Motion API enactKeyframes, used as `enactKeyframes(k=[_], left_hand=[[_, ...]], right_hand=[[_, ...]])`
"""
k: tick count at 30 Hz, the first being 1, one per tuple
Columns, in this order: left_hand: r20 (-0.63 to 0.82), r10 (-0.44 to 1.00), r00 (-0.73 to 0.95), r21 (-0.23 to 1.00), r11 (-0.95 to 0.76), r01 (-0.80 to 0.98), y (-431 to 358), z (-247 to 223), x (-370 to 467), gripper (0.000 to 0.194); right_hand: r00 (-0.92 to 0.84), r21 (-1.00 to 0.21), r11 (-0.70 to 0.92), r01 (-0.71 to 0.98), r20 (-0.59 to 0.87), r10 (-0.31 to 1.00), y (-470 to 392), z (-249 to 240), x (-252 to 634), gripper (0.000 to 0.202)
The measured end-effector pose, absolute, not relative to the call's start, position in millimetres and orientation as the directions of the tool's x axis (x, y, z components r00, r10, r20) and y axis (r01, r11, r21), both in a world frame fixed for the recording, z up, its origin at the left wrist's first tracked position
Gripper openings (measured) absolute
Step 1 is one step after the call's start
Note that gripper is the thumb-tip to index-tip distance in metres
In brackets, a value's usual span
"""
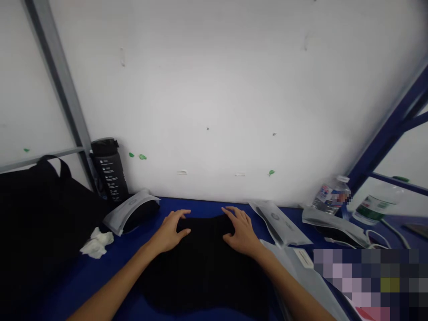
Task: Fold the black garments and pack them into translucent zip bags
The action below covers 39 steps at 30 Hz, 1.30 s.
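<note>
left hand [170,232]: flat on the far-left corner of the black cloth [203,267], fingers spread, nothing gripped, just pressing.
right hand [242,232]: same on the far-right corner, palm down, fingers splayed, holding nothing.
cloth position: centre of the blue table [83,276], between both forearms, far edge just short of the white wall [217,89].
long axis: looks to run near-to-far, from the person toward the wall; near end goes out of view, so the full length can't be read.
facing: the narrower top edge under the hands points at the wall; front or back side can't be told, fabric too dark.
technique: judgement — keep both palms flat and level, even pressure, sweep outward symmetrically so the edge stays square.
neighbours: grey pouch [132,211] to the left, another grey pouch [279,223] to the right, black bottle [110,171] at the wall.
</note>
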<state>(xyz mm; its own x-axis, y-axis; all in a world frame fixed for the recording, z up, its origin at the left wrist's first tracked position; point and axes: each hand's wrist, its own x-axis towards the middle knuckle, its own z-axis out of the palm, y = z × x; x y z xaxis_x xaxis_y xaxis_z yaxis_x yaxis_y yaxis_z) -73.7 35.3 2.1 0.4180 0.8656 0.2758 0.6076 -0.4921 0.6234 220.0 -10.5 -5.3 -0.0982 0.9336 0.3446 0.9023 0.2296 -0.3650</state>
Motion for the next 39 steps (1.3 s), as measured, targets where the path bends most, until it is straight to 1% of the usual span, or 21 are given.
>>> enactKeyframes(k=[3, 4, 6, 9, 11, 14, 19, 20, 22, 24, 26, 29, 31, 32, 36, 39], left_hand=[[0.306, 0.825, 0.475, 0.584, -0.557, 0.59, 30, 9, -66, 0.032], [0.312, 0.814, 0.489, 0.569, -0.573, 0.59, 28, 11, -64, 0.025], [0.338, 0.799, 0.498, 0.547, -0.597, 0.587, 24, 15, -60, 0.018], [0.393, 0.78, 0.487, 0.555, -0.623, 0.551, 19, 17, -58, 0.02], [0.407, 0.768, 0.495, 0.589, -0.635, 0.501, 15, 19, -58, 0.024], [0.392, 0.734, 0.555, 0.608, -0.659, 0.443, 10, 26, -58, 0.032], [0.395, 0.664, 0.635, 0.514, -0.733, 0.446, 0, 44, -60, 0.028], [0.364, 0.646, 0.671, 0.502, -0.743, 0.442, -1, 46, -60, 0.028], [0.23, 0.591, 0.773, 0.493, -0.755, 0.431, -4, 49, -62, 0.026], [0.081, 0.544, 0.835, 0.49, -0.751, 0.442, -6, 49, -65, 0.024], [0.015, 0.547, 0.837, 0.477, -0.74, 0.475, -8, 49, -67, 0.02], [0.015, 0.563, 0.827, 0.464, -0.736, 0.493, -8, 50, -68, 0.014], [0.036, 0.559, 0.829, 0.447, -0.751, 0.487, -5, 50, -67, 0.018], [0.068, 0.561, 0.825, 0.425, -0.764, 0.485, -2, 49, -67, 0.018], [0.238, 0.608, 0.758, 0.294, -0.789, 0.54, 13, 39, -64, 0.005], [0.286, 0.636, 0.717, 0.288, -0.771, 0.568, 20, 35, -65, 0.01]], right_hand=[[-0.201, -0.39, 0.313, 0.866, 0.302, 0.932, -7, -4, 221, 0.097], [-0.226, -0.394, 0.337, 0.855, 0.3, 0.927, -7, -2, 221, 0.095], [-0.242, -0.364, 0.371, 0.854, 0.354, 0.904, -7, 2, 221, 0.082], [-0.228, -0.29, 0.385, 0.876, 0.454, 0.861, -12, 10, 222, 0.052], [-0.241, -0.306, 0.402, 0.863, 0.45, 0.86, -15, 14, 225, 0.042], [-0.305, -0.366, 0.455, 0.812, 0.398, 0.865, -20, 17, 232, 0.037], [-0.389, -0.417, 0.502, 0.758, 0.33, 0.86, -26, 25, 243, 0.031], [-0.411, -0.437, 0.503, 0.746, 0.292, 0.863, -28, 27, 243, 0.028], [-0.462, -0.483, 0.481, 0.731, 0.167, 0.871, -32, 31, 243, 0.023], [-0.486, -0.502, 0.442, 0.743, 0.048, 0.873, -35, 35, 241, 0.025], [-0.478, -0.485, 0.423, 0.765, 0.011, 0.878, -37, 36, 238, 0.029], [-0.469, -0.438, 0.447, 0.78, 0.064, 0.881, -36, 32, 238, 0.027], [-0.46, -0.404, 0.465, 0.788, 0.117, 0.88, -33, 27, 239, 0.025], [-0.441, -0.379, 0.462, 0.802, 0.148, 0.886, -31, 24, 239, 0.024], [-0.282, -0.241, 0.356, 0.903, 0.295, 0.913, -21, 9, 237, 0.027], [-0.222, -0.174, 0.306, 0.936, 0.382, 0.897, -19, 6, 235, 0.029]])
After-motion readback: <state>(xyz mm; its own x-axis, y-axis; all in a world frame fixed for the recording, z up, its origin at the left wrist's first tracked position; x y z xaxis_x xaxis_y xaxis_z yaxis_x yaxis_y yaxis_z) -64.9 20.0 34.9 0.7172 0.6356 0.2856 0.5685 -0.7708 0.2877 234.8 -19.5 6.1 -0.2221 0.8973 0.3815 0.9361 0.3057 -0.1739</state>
